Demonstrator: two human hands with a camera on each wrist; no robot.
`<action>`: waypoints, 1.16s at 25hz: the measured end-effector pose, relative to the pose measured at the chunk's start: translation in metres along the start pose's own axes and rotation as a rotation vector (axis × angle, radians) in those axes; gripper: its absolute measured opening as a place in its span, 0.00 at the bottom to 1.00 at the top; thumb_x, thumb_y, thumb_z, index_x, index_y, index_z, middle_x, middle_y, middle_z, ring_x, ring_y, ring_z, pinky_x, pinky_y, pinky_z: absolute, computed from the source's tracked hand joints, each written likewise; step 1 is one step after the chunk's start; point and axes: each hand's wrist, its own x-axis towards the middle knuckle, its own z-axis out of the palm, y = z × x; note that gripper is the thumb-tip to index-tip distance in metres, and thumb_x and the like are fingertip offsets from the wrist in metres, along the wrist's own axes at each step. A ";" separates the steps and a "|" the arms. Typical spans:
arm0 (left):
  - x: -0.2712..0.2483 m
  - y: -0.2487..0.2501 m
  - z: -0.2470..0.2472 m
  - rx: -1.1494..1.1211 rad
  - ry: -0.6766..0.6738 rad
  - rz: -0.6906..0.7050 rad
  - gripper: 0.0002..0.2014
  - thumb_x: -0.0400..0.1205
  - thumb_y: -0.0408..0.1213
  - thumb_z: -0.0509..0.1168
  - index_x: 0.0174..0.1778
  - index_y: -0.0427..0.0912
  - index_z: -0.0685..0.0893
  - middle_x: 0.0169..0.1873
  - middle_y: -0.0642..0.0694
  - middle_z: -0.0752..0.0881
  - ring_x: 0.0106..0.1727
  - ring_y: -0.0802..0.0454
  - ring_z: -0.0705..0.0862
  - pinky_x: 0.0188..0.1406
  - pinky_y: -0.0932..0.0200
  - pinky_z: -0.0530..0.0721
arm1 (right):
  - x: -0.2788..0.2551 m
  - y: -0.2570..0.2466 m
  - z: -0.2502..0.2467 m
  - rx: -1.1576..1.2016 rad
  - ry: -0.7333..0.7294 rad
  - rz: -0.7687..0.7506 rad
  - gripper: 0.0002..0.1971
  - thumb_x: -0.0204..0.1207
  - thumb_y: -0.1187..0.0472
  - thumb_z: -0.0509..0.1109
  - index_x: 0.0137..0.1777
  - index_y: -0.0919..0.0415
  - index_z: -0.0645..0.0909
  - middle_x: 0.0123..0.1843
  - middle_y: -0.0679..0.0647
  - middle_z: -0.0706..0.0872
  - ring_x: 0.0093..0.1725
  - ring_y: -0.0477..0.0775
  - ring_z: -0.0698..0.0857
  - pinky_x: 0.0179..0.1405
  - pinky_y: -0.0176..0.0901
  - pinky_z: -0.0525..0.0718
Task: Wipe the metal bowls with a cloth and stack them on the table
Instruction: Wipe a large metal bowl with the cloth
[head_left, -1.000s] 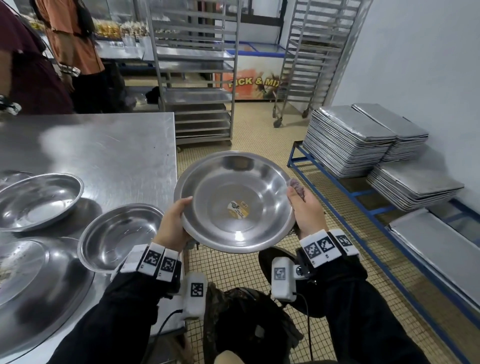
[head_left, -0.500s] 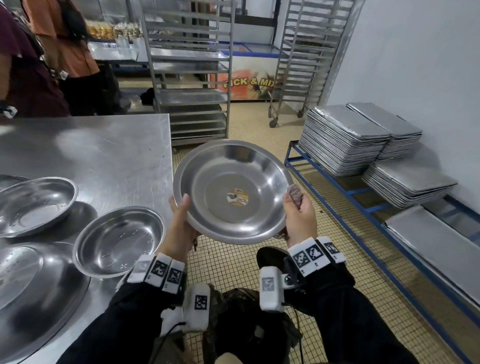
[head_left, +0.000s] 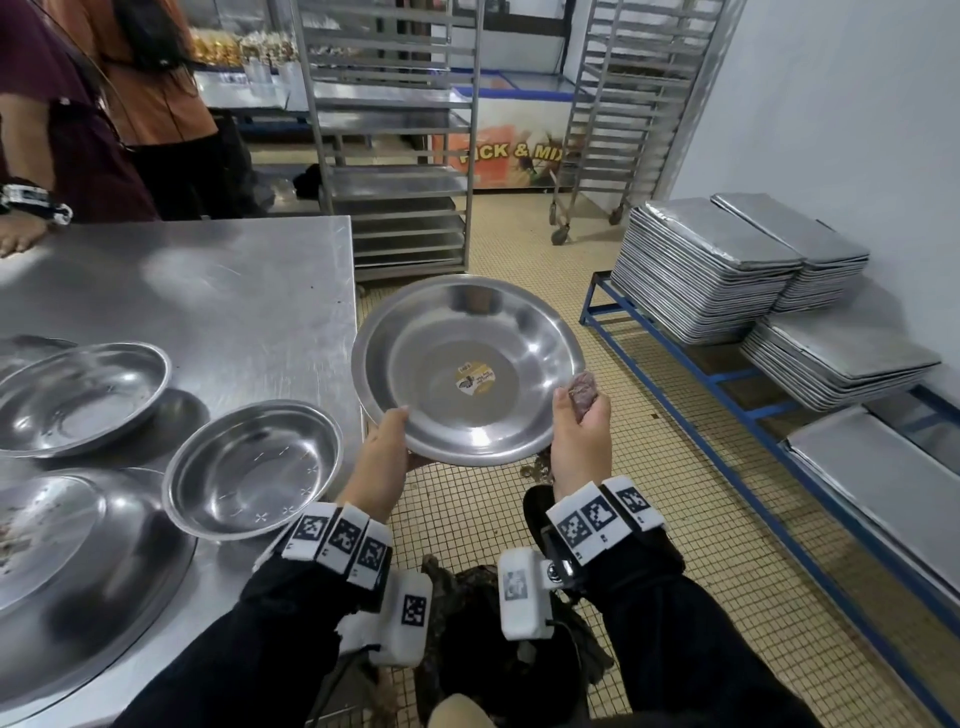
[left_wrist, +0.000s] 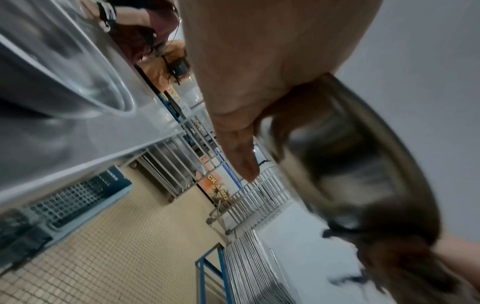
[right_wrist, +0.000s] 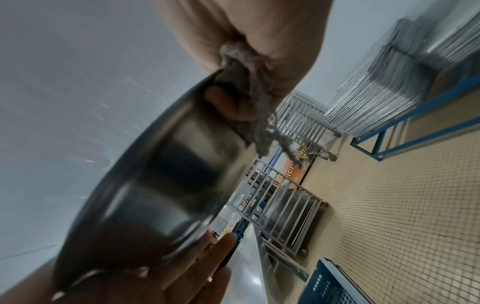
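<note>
I hold a wide metal bowl (head_left: 467, 369) with a round sticker in its bottom off the table's right edge, over the tiled floor. My left hand (head_left: 387, 447) grips its near left rim, thumb on top and fingers underneath. My right hand (head_left: 579, 426) grips the near right rim together with a bunched brownish cloth (head_left: 584, 389). From below, the bowl's underside (right_wrist: 166, 176) shows with the cloth (right_wrist: 249, 115) pressed against it; the underside (left_wrist: 345, 156) appears in the left wrist view too. A small bowl (head_left: 254, 467) sits on the steel table (head_left: 218, 291).
A second bowl (head_left: 78, 395) and a large bowl (head_left: 67, 561) stand at the table's left. Stacks of metal trays (head_left: 711, 265) rest on a blue rack at right. Wheeled shelf racks (head_left: 395, 156) stand behind. Two people (head_left: 78, 119) stand at the table's far left corner.
The bowl, held in both hands, has tipped from facing me towards level. My hands have shifted along its rim towards its near edge.
</note>
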 end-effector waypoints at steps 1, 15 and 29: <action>0.001 -0.002 0.000 0.024 -0.044 0.001 0.20 0.89 0.47 0.51 0.54 0.36 0.82 0.37 0.43 0.88 0.36 0.51 0.86 0.38 0.59 0.81 | 0.000 0.001 0.000 -0.007 0.009 0.000 0.11 0.83 0.53 0.62 0.60 0.57 0.71 0.50 0.49 0.81 0.45 0.42 0.81 0.35 0.33 0.75; 0.015 0.003 -0.015 0.029 -0.060 -0.043 0.21 0.84 0.49 0.53 0.52 0.35 0.84 0.41 0.37 0.87 0.44 0.38 0.82 0.43 0.51 0.80 | 0.011 -0.011 -0.006 -0.014 -0.015 -0.026 0.09 0.84 0.51 0.59 0.57 0.54 0.73 0.48 0.50 0.83 0.46 0.50 0.83 0.38 0.41 0.80; 0.022 0.013 -0.042 -0.329 -0.098 0.079 0.22 0.90 0.44 0.48 0.70 0.37 0.79 0.60 0.34 0.85 0.64 0.35 0.81 0.67 0.38 0.79 | 0.021 -0.010 -0.017 -0.084 -0.163 0.020 0.08 0.79 0.52 0.66 0.54 0.53 0.79 0.50 0.55 0.86 0.50 0.58 0.86 0.53 0.57 0.86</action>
